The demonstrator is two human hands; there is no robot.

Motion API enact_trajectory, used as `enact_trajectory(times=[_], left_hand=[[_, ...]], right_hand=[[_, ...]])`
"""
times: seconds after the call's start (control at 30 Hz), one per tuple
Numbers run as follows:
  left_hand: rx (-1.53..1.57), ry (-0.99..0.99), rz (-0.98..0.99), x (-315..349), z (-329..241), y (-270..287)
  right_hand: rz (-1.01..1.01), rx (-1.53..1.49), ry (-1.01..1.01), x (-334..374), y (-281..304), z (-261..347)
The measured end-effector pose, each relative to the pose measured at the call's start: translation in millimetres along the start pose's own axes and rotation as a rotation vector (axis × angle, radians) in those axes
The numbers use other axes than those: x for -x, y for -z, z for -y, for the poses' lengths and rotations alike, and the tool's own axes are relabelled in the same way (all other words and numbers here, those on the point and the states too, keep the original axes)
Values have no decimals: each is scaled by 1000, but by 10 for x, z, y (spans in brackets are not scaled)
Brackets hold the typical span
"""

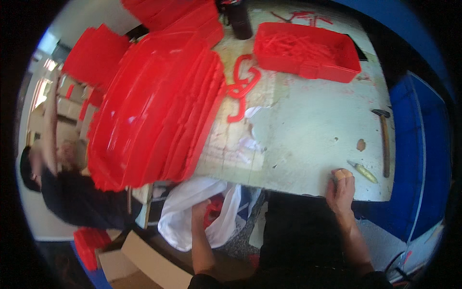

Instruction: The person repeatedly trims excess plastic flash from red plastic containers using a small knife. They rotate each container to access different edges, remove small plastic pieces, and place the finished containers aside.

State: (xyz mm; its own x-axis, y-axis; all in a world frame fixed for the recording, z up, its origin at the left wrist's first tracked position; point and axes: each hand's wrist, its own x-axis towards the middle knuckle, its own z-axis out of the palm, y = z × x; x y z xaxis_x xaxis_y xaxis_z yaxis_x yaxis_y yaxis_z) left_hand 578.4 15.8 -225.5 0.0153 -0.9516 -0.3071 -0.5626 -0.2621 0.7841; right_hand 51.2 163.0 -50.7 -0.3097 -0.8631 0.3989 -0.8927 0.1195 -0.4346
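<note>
Bare forearms [202, 253] lie nearest in the head view. The left hand [199, 209] dips into a white bag [174, 220] beside red pieces [213, 212], its grip hidden; the right [342, 190] curls on the table [308, 144], hold unclear. Keeping the bag's mouth wide should prevent snagging.

On the left, trays [144, 96] are showing plain red, the near bag [174, 219] is showing white (around red pieces [213, 210]), the right-hand box [430, 154] deep blue.
</note>
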Motion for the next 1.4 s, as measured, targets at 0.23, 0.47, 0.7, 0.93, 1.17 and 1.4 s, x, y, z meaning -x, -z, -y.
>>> enact_trajectory(times=[0.23,0.47,0.7,0.93,1.17,1.4], left_hand=[[342,131,-338,1189,-1211,510],[726,-160,-440,1714,-1700,626],[758,-477,-521,1683,-2513,330],[502,-691,-216,1085,-3834,-781],[-463,-434,-225,-1230,-5193,-1426],[-285,-512,-244,-2347,-4963,-1683]], right_hand=[[-13,-99,44,31,47,-60],[-10,-193,47,66,88,-92],[17,-180,40,63,84,-106],[49,-162,43,49,106,-108],[-27,-118,32,65,56,-87],[-36,-94,36,80,29,-98]])
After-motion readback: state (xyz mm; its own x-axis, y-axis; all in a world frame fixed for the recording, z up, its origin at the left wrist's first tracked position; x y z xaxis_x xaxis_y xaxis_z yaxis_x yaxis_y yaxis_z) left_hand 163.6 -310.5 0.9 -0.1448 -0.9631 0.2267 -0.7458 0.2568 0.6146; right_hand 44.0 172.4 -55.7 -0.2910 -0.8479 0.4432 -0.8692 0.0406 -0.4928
